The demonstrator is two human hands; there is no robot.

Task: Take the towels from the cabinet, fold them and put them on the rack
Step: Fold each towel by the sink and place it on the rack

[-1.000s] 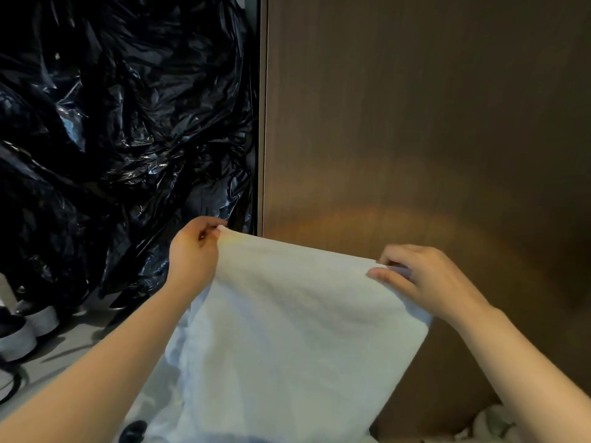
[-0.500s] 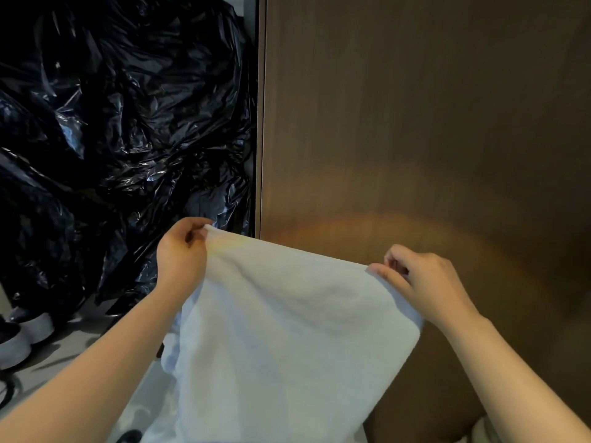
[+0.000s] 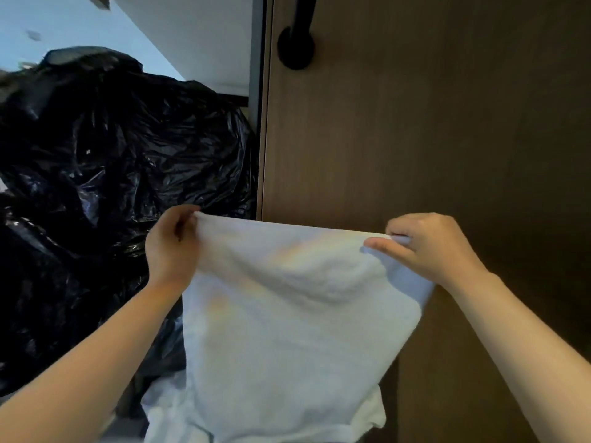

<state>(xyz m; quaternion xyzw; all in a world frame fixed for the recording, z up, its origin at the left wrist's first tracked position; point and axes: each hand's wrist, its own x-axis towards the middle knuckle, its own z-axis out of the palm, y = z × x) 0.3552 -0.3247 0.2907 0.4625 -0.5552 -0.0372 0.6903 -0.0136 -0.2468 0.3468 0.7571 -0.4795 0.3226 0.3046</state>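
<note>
Black plastic bags (image 3: 105, 193) piled far left. Left hand (image 3: 171, 247) raised, forearm angled up from bottom left, fingers curled pinching the left top corner of the white towel (image 3: 281, 330). Towel hangs in front of the brown cabinet door (image 3: 431, 139), top edge about level, long axis vertical. Right hand (image 3: 431, 247), back facing camera, pinches the right top corner. Black handle (image 3: 295, 43) above.
</note>
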